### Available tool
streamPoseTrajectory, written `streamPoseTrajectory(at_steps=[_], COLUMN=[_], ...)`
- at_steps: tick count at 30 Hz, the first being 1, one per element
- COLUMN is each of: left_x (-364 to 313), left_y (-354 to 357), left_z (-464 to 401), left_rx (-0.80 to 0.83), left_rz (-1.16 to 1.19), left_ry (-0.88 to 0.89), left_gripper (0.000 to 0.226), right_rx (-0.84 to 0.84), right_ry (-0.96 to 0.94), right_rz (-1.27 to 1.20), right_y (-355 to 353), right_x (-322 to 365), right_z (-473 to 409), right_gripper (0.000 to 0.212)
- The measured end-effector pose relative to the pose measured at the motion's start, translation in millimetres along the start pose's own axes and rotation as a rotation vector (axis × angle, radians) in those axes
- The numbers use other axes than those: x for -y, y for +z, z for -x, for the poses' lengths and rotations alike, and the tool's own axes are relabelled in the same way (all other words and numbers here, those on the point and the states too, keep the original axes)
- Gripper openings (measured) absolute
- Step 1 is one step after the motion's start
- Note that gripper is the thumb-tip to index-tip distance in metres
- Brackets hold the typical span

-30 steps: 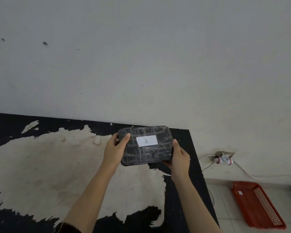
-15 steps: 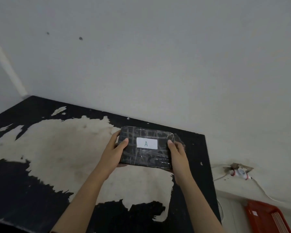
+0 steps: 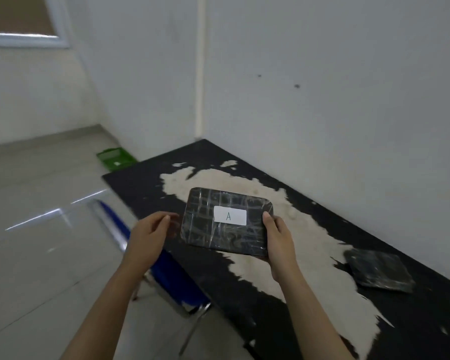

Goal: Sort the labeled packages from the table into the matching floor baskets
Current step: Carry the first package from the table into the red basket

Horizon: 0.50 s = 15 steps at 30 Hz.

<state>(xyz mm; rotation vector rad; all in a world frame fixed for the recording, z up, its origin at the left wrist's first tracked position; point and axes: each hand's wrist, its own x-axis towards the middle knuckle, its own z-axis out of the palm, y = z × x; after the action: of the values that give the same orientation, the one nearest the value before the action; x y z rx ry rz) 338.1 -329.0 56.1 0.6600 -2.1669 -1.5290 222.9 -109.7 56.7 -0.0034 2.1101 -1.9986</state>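
Package [image 3: 227, 222], black, wrapped in clear film, with a white label [image 3: 230, 215] reading "A", is held above the table [image 3: 413, 323] near its left edge. Green basket [image 3: 116, 158] sits on the floor beyond the table's far left corner. Left hand [image 3: 147, 236] is just beside the package, fingers loosely curled and apart, not touching it. Right hand [image 3: 278, 239] clamps the package's right side, thumb on top. A second package [image 3: 379, 271] lies near the table's right edge.

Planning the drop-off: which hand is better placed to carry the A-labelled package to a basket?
Right hand: it alone grips the black plastic-wrapped package labelled A; the left hand is open beside it, apart.
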Motion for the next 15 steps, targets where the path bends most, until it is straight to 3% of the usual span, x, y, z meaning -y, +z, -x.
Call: streamPoseTrajectory(at_steps=[8, 15], left_x=[88.6, 135.0], left_y=[-222.1, -351.5], left_z=[92.8, 151.3], left_rx=[-0.222, -0.426], left_rz=[-0.15, -0.171], left_ry=[-0.173, -0.248], left_gripper=[0.018, 0.018], right_rx=[0.362, 0.604], right_ry=[0.055, 0.111], right_rz=[0.016, 0.07], right_y=[201.3, 345.6], right_x=[-16.7, -36.7], right_z=[91.2, 160.7], right_gripper=[0.027, 0.032])
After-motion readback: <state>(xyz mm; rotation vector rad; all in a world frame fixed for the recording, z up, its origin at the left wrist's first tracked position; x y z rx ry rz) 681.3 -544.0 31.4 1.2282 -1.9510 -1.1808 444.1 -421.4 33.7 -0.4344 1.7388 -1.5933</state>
